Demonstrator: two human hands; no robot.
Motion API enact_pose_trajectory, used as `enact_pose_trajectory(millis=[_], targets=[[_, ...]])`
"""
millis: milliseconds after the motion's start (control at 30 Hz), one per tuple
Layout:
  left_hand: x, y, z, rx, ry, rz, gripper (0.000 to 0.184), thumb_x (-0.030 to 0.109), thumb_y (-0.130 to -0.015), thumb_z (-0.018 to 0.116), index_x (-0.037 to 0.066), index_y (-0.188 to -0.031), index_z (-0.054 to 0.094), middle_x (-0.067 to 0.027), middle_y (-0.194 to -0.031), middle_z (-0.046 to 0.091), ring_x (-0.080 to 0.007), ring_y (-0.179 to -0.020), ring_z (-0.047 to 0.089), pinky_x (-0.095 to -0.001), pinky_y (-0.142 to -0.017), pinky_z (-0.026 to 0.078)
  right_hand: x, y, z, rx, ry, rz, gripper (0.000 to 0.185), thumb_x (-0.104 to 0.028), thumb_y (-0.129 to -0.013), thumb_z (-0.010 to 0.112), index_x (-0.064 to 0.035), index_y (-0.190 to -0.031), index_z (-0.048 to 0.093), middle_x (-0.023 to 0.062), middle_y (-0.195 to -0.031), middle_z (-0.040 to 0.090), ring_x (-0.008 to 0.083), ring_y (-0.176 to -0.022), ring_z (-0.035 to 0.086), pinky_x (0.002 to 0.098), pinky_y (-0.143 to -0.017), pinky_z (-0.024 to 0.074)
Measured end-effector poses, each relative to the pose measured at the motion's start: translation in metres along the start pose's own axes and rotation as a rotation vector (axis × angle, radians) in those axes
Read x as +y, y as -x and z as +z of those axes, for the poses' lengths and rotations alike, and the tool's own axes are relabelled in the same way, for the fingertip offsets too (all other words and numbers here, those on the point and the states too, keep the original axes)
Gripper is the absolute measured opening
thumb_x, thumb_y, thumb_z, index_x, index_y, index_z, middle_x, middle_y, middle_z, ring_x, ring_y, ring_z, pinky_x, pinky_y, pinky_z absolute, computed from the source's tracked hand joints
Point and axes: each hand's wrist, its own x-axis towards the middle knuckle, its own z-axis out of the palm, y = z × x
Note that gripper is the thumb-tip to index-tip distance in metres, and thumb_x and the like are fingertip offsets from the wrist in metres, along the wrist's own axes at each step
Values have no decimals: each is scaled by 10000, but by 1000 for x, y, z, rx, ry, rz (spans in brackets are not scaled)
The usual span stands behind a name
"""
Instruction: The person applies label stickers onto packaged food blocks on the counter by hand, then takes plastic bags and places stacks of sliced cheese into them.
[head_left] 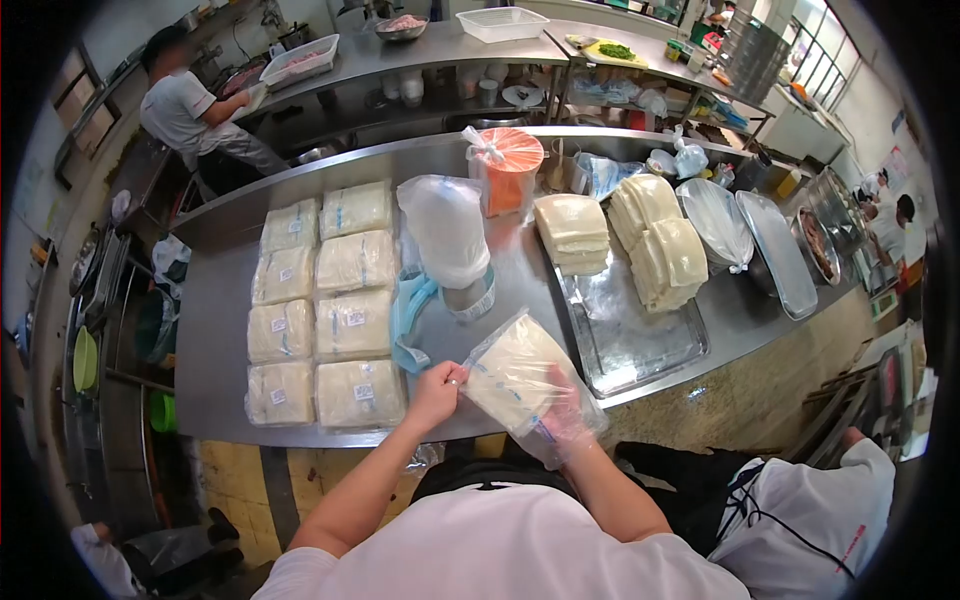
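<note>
In front of my body is a clear plastic bag [500,372] with a stack of pale, square dough sheets [520,352] in it. My left hand [437,393] pinches the bag's left edge. My right hand [566,410] grips the stack at its lower right; clear plastic covers this hand, and I cannot tell whether it is a glove or the bag itself. To the left, packed bags of dough sheets [356,322] lie in two columns. Unbagged dough sheets [672,262] are piled on a metal tray [640,345] to the right.
Beyond the bag stand a container [466,298] with a plastic-wrapped top and a bag-covered orange tub [508,185]. Blue plastic [408,315] lies beside the packs. A lidded tray [776,255] leans at far right. One co-worker [195,110] works behind; another person's sleeve [815,510] is close at right.
</note>
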Motion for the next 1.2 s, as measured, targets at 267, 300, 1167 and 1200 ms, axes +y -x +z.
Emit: enact_pose_trajectory(millis=[267, 300, 1167, 1200], targets=[[-47, -11, 5, 187, 167, -85, 232, 235, -1050, 584, 22, -994, 657, -28, -790, 644, -117, -683, 583, -304, -623, 509, -9, 27, 93, 230, 763, -66, 611, -364, -1002, 641, -25, -1477, 458, 205, -1344, 620, 341, -1220, 625, 511, -1095, 471], [-45, -9, 4, 238, 88, -24, 233, 240, -1040, 602, 18, -993, 654, -34, -782, 641, -125, -684, 585, -316, -634, 518, -16, 29, 124, 357, 1219, 47, 622, -371, -1005, 631, -35, -1495, 445, 205, -1332, 626, 332, -1212, 630, 499, -1089, 474], [61, 41, 43, -180, -249, 696, 91, 3, -839, 663, 29, -887, 590, -162, -852, 609, -384, -830, 615, -446, -719, 505, 31, -102, -66, 5, 2409, -1205, 787, -395, -887, 700, 105, -1439, 445, 369, -1465, 442, 515, -1374, 415, 595, -1141, 332], [55, 43, 45, -211, -238, 685, 89, 10, -843, 666, 30, -888, 592, -162, -846, 610, -384, -825, 616, -447, -721, 505, 30, -91, -55, 10, 2409, -1208, 795, -414, -889, 696, 105, -1439, 449, 369, -1468, 439, 509, -1378, 413, 597, -1148, 321]])
